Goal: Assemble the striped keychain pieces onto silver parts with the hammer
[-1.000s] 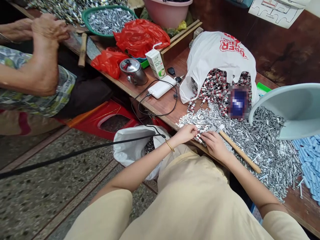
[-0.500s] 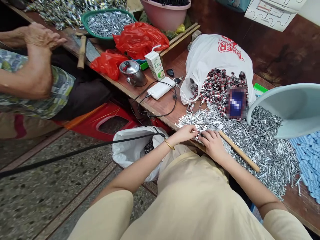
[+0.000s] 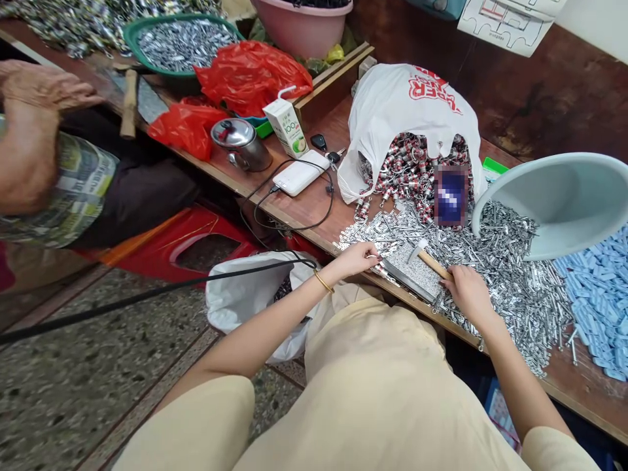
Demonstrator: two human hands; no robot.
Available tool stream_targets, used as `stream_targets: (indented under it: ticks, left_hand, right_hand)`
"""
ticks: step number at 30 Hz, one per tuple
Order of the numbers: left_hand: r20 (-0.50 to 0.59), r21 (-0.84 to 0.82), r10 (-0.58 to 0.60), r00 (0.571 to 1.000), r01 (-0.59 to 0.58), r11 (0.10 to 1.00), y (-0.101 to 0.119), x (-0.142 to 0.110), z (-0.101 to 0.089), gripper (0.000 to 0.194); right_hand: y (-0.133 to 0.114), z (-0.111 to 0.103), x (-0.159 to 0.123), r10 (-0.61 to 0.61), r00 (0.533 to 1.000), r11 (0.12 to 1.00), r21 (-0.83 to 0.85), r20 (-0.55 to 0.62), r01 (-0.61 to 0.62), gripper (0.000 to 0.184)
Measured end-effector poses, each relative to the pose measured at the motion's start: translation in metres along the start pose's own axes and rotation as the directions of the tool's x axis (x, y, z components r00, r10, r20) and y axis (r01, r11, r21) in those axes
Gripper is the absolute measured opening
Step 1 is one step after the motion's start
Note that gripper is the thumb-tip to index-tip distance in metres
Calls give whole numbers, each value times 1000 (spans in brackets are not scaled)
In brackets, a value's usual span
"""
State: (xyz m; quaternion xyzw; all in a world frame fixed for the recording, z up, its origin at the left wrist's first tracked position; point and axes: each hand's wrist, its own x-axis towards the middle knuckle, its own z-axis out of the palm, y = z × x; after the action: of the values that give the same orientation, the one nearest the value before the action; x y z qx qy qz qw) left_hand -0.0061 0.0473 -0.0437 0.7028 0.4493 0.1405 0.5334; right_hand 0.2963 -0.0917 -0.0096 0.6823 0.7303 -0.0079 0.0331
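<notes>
Wooden-handled hammer [image 3: 429,261] gripped in right hand [image 3: 468,294]; left hand [image 3: 360,256] fingers pinch a red-banded part [image 3: 381,269]

a long wooden workbench [image 3: 314,203] runs from the upper left of the frame down to the lower right. behind it, upper right, a dark brown wall [image 3: 554,98] carries a white paper drawing [image 3: 510,23]. a speckled terrazzo floor [image 3: 73,392] fills the lower left, with a red plastic stool [image 3: 186,239] under the bench edge.

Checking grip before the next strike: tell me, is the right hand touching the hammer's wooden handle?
Touching. The head view shows the right hand closed around the hammer handle.
</notes>
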Motion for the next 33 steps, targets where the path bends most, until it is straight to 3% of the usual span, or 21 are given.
stream_targets:
  ticks: [4,6,11,18,24,29,33]
  left_hand:
    - [-2,-33,18,1000,-18,999,-4,1,2,4]
    - [-5,-42,21,1000,-21,999,-6,2,3,5]
    - [-8,-25,48,999,-48,999,-6,1,3,4]
    - [-5,-73,44,999,-44,996,-1,-2,2,2]
    - [8,-76,46,999,-45,996,-2,-2,3,3]
    - [2,-80,45,999,-45,996,-3,-2,3,4]
    - [13,-103,58,998,-56,993,-3,-1,4,5]
  right_hand:
    - [-2,-16,0,-21,998,998,52,-62,25,31]
    - [-10,-32,-3,-28,999,988,149,-30,32,37]
    - [-36,-58,-7,-215,974,931,317,78,180,44]
    - [-53,-55,5,-220,956,963,201,193,181,47]
    - [-53,-57,0,-233,964,964,160,125,212,49]
    - [-61,-60,0,-220,946,973,124,237,196,48]
    - [-62,-61,3,-200,957,978,94,209,184,47]
